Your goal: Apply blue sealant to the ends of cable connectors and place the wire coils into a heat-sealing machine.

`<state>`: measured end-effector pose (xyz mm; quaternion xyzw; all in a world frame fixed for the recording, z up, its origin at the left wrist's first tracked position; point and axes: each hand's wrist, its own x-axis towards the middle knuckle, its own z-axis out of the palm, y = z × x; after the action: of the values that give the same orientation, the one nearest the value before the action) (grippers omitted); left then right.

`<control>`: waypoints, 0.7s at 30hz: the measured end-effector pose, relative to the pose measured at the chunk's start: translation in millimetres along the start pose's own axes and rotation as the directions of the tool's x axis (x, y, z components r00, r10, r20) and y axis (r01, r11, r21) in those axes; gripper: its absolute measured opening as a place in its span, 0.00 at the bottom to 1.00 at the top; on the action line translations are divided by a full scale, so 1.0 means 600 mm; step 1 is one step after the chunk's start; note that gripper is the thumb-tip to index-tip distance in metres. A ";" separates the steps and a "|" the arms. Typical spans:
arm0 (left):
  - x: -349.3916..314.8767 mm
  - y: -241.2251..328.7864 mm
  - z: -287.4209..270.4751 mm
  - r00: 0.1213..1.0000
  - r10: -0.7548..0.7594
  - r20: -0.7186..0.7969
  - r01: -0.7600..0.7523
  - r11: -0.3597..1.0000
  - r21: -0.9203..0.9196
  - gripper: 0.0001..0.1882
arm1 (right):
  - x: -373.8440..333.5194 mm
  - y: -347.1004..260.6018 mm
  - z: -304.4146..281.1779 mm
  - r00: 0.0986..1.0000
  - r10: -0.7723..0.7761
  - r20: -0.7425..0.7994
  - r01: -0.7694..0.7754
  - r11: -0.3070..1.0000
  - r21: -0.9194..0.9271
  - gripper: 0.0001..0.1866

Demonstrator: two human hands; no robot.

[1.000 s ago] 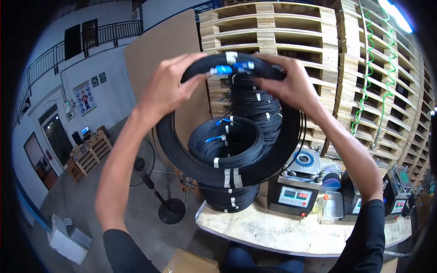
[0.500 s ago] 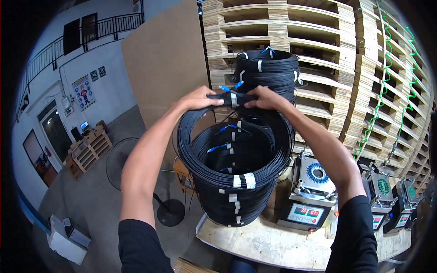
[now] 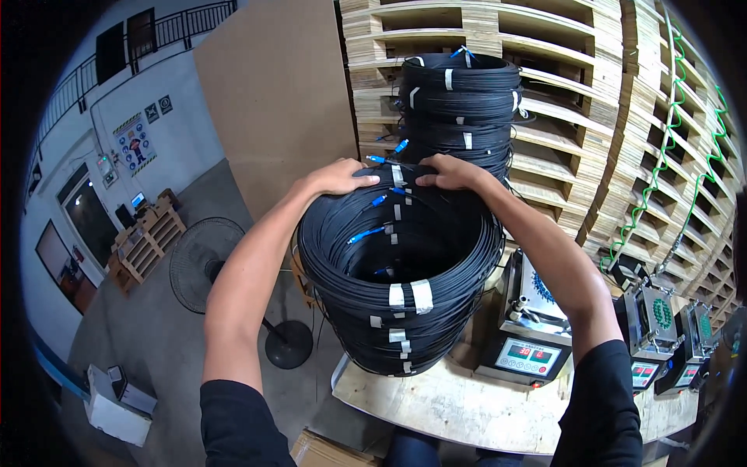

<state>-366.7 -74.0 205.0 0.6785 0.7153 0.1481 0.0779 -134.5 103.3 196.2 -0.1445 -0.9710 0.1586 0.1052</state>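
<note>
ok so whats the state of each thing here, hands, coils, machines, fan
left hand: palm down on the far rim of the top coil, fingers curled over it
right hand: same rim, beside the left hand
near stack of black cable coils with white tape bands: piled upright on the wooden bench
far, taller stack of black coils: standing behind, untouched
grey benchtop machine: display lit
black pedestal fan: on the floor; running or not, cannot tell
</note>
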 end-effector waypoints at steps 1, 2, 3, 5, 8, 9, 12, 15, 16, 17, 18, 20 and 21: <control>0.008 -0.003 -0.001 0.999 -0.029 0.012 0.029 1.000 -0.008 0.34 | 0.005 0.006 0.002 1.000 -0.026 -0.015 0.026 1.000 -0.005 0.30; 0.008 0.000 -0.004 0.998 -0.059 0.023 0.059 0.998 -0.014 0.34 | 0.008 0.011 0.006 1.000 -0.026 -0.017 0.026 1.000 -0.007 0.30; 0.010 -0.011 0.008 0.999 0.046 -0.023 -0.046 0.999 -0.018 0.34 | 0.010 0.015 0.011 0.999 -0.034 -0.018 0.034 0.999 0.008 0.31; 0.007 -0.011 0.014 0.998 0.014 -0.058 -0.013 1.000 0.013 0.33 | 0.012 0.023 0.014 0.998 -0.065 -0.027 0.066 0.997 0.038 0.32; 0.002 0.010 0.011 0.998 0.022 -0.060 -0.021 0.999 0.025 0.33 | 0.002 0.030 0.010 0.997 -0.070 -0.045 0.071 0.997 0.018 0.33; 0.000 0.021 0.009 0.998 0.031 -0.050 -0.030 0.999 0.033 0.32 | 0.004 0.028 0.009 0.997 -0.061 -0.045 0.060 0.998 -0.011 0.33; -0.017 0.002 0.011 0.969 0.147 -0.199 -0.103 0.970 0.218 0.33 | 0.006 -0.010 0.009 0.984 -0.171 -0.052 0.171 0.985 0.001 0.34; -0.005 0.045 -0.002 0.977 0.179 -0.117 -0.155 0.969 0.191 0.35 | -0.001 0.018 -0.004 0.987 -0.154 -0.044 0.151 0.987 -0.051 0.38; -0.008 0.050 -0.002 0.977 0.194 -0.083 -0.178 0.970 0.164 0.36 | -0.004 0.021 -0.004 0.985 -0.172 -0.027 0.171 0.984 -0.044 0.39; -0.015 0.038 -0.010 0.993 0.119 -0.003 -0.118 0.985 0.130 0.40 | -0.005 -0.001 -0.006 0.993 -0.118 0.004 0.118 0.992 -0.053 0.42; -0.027 0.025 -0.017 0.995 0.104 -0.002 -0.103 0.986 0.130 0.40 | -0.003 -0.026 -0.005 0.992 -0.129 0.010 0.129 0.991 -0.045 0.42; -0.034 0.012 -0.029 0.993 0.115 0.038 -0.116 0.993 0.028 0.40 | 0.001 -0.029 -0.016 0.997 -0.077 0.023 0.079 0.991 -0.109 0.44; -0.038 -0.007 -0.023 0.992 0.096 -0.086 -0.089 0.992 0.085 0.38 | -0.001 -0.030 -0.016 0.995 -0.103 -0.005 0.102 0.987 -0.128 0.46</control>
<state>-373.5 -98.3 214.5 0.7061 0.6913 0.1531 0.0111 -136.1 89.4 211.2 -0.1017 -0.9847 0.0899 0.1096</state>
